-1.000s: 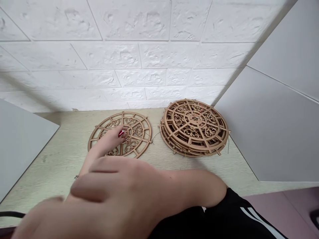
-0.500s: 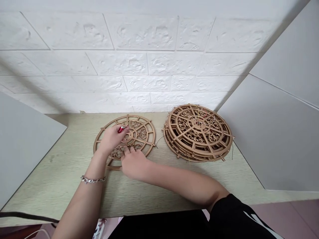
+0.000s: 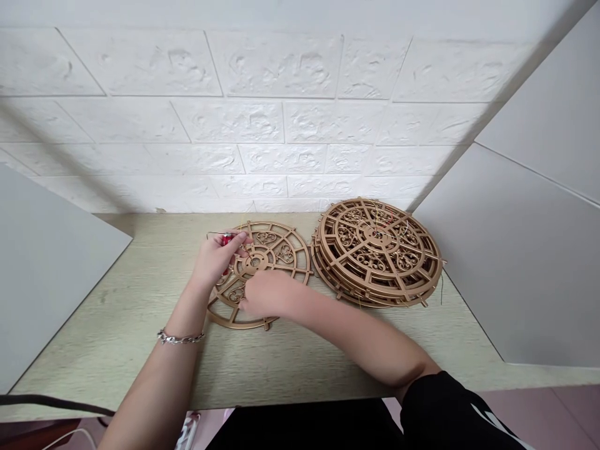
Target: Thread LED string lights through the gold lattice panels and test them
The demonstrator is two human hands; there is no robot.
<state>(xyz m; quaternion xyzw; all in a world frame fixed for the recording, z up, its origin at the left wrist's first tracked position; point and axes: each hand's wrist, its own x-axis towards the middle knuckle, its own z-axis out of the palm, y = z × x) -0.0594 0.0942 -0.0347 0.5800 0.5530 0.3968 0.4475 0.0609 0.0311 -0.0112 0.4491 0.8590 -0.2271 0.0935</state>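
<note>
A single gold openwork disc (image 3: 276, 250) lies flat on the pale wooden tabletop (image 3: 140, 300). My left hand (image 3: 218, 257) rests on its left part, fingers pinched near the hub around a thin wire end that sticks out to the left. My right hand (image 3: 265, 295) lies on the disc's near half, fingers curled down against it; what they grip is hidden. To the right sits a stack of several matching gold discs (image 3: 379, 251) with fine wires poking out.
A white brick-pattern wall (image 3: 262, 125) backs the table. Grey panels stand at the left (image 3: 42, 262) and right (image 3: 525, 250). A dark cable (image 3: 56, 405) runs along the table's front left edge.
My right hand came in from close to the camera and settled on the single disc. The disc has slid right and nearer, and my left hand now pinches a wire.
</note>
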